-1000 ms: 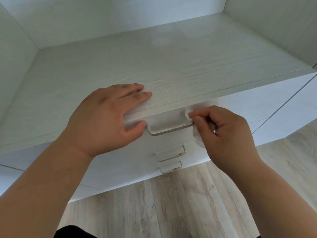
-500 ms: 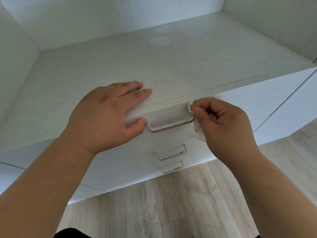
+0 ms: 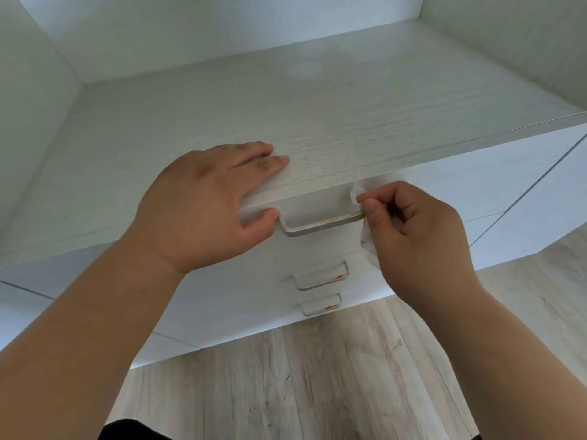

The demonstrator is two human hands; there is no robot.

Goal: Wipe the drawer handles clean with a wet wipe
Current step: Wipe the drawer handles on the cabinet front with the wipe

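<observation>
The right hand (image 3: 422,236) pinches a crumpled white wet wipe (image 3: 370,246) onto the right end of the top metal bar handle (image 3: 320,225); left hand (image 3: 203,204) lies flat, fingers straight, beside its left end.

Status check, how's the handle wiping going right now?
Left hand flat on cabinet top. Right hand pinches wipe at top handle right end. Lower handles stained. Nothing in the way.

- Pale white wood-grain cabinet top (image 3: 365,115), recessed between white walls; left hand (image 3: 203,204) rests flat on its front edge.
- Light wood-plank floor (image 3: 317,382) below.
</observation>
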